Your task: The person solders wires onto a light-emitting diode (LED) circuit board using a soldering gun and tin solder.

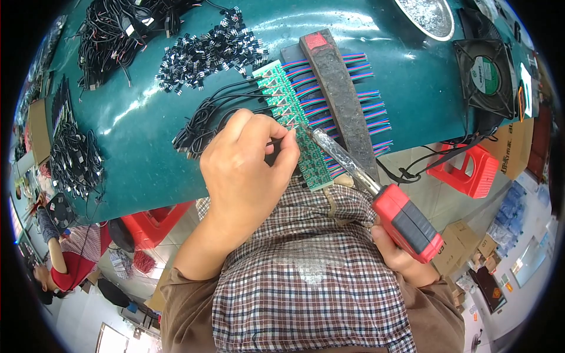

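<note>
My left hand point(244, 159) is closed in a pinch on a thin black cable, holding its end against a green circuit board panel point(318, 167). My fingers hide most of that cable. In my right hand point(395, 252) is a red and black soldering gun point(406, 222), its metal barrel slanting up to the left. The barrel's tip is at the panel, close to my left fingertips. Several black cables point(235, 88) run from the panel's far left side. Striped ribbon wires point(375, 109) lead out from its right side, under a dark heavy bar point(338, 82).
Heaps of black cables point(118, 41) and small connectors point(209, 53) lie on the green table point(153, 135). A fan point(485, 76) and a round metal dish point(426, 17) are on the right. Red stools point(474, 170) stand below the edge. Another person point(73, 259) is at lower left.
</note>
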`<state>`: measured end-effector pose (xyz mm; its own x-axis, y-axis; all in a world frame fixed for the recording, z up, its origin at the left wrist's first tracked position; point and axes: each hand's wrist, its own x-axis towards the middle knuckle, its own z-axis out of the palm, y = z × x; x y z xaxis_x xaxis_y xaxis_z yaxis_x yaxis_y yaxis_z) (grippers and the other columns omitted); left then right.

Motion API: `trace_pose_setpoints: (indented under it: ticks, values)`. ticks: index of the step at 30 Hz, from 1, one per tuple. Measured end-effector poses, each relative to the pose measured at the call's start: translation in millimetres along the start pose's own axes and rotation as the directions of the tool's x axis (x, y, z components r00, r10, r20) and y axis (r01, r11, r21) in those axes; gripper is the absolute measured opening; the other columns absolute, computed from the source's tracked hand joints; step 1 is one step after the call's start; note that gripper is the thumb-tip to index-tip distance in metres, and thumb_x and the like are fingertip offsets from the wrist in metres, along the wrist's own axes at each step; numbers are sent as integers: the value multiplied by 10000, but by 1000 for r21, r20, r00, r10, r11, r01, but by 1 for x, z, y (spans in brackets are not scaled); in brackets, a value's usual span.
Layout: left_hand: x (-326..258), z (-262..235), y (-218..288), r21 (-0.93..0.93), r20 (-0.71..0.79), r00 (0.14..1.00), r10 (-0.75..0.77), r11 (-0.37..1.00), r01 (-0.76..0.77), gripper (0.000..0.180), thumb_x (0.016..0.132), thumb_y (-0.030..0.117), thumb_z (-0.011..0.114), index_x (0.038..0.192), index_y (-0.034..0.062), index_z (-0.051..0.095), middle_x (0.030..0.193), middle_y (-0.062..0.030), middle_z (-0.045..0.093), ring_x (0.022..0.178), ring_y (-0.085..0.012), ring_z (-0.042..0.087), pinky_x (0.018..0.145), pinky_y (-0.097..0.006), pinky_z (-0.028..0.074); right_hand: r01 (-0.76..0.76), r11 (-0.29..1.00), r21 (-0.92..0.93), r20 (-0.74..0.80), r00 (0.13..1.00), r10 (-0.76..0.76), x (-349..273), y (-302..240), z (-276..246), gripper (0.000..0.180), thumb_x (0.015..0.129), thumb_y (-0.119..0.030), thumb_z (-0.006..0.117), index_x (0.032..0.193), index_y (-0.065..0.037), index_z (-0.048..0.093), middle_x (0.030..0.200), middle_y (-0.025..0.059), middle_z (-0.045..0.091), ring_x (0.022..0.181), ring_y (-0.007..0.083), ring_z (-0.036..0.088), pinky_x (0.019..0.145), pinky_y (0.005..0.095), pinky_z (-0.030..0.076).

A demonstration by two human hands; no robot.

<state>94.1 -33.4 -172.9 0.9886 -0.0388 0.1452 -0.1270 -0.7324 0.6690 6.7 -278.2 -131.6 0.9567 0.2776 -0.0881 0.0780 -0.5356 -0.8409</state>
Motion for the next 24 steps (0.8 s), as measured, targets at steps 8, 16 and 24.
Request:
trace_pose_setpoints:
  ticks: [8, 16, 24]
  values:
    - [1, -1, 1, -5, 3, 1000, -3, 1000, 3, 209, 736, 60, 799, 753, 100, 594, 701, -4, 556, 563, -150, 609, 492, -296, 444, -135, 989, 57, 29, 991, 133, -11, 3, -5, 184, 751, -6, 750, 900, 7, 643, 830, 124, 607, 708, 299, 632, 627, 361, 526]
    - [1, -1, 0, 8, 5, 1000, 10, 1000, -10, 209, 728, 52, 797, 755, 102, 595, 704, -7, 557, 561, -150, 606, 492, -295, 441, -145, 989, 11, 53, 988, 144, -13, 3, -8, 206, 786, -61, 744, 956, 6, 648, 869, 135, 620, 768, 322, 648, 683, 379, 541]
    - [1, -5, 1, -6, 21, 1000, 10, 1000, -10, 193, 730, 54, 798, 780, 101, 618, 725, -10, 567, 576, -146, 615, 502, -292, 450, -215, 976, 46, 39, 976, 213, -21, 7, -10, 238, 778, -76, 744, 993, -7, 669, 916, 147, 657, 764, 319, 651, 679, 377, 535]
